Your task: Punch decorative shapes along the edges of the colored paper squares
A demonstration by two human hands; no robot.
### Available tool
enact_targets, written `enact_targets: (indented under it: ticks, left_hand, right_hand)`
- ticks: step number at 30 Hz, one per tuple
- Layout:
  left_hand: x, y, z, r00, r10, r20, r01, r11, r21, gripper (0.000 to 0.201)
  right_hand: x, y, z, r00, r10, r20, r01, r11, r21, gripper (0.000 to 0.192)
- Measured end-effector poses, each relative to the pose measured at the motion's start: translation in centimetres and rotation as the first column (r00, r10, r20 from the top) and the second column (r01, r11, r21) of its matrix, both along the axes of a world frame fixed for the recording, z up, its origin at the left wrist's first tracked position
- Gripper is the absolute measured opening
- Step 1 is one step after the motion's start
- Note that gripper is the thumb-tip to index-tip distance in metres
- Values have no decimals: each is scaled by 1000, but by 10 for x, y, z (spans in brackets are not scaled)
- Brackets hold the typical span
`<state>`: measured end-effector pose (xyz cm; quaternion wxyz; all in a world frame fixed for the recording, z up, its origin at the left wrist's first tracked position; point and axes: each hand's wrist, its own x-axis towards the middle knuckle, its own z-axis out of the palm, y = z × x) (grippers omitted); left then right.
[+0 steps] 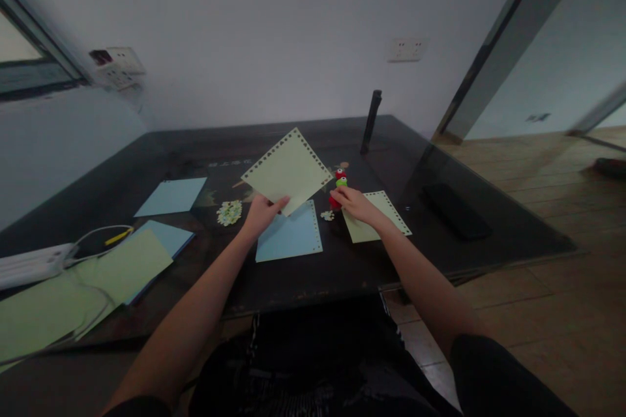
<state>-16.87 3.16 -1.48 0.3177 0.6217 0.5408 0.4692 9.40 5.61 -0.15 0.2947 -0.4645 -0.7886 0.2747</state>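
Observation:
A pale yellow-green sheet of paper (288,172) is held up at a slant in my left hand (264,214), thumb on top near its lower corner. Small holes run along its two upper edges. My right hand (355,202) is closed around a red and green paper punch (341,182) with toy-like eyes, at the sheet's right corner. Whether the sheet sits in its slot is not clear. Under the left hand lies a blue sheet (291,238) with holes along its edge. A punched yellow-green sheet (379,212) lies under the right hand. Small cut-outs (327,215) lie between them.
A heap of paper cut-outs (229,212) and another blue sheet (172,197) lie to the left. Stacked yellow-green and blue paper (141,260) sits beside a white power strip (34,265) with cables. A black upright stick (372,122) and a dark phone-like object (454,210) are at right.

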Motion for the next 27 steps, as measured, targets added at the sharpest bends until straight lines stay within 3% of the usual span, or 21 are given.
enact_targets:
  ticks: [8,16,22,27]
  left_hand:
    - [-3,1,-3,999,15,30,-15,1000,-14,28]
    - [-4,3,-3,1000,7,18,-7,1000,-25,32]
    - [-1,1,-3,999,-2,41,2,1000,-18,32]
    - [-2,5,-10,999,-5,39,5,1000,3,36]
  right_hand:
    - [-2,-3,4,998,-17,-59,16,1000,-13,29]
    - [-1,-1,3,967,-54,-251,32,995,-92,26]
    - [4,-1,13,884,-62,-464,8,993,-118,27]
    - [15,1,30,798,-116,-591,62,992,-112,32]
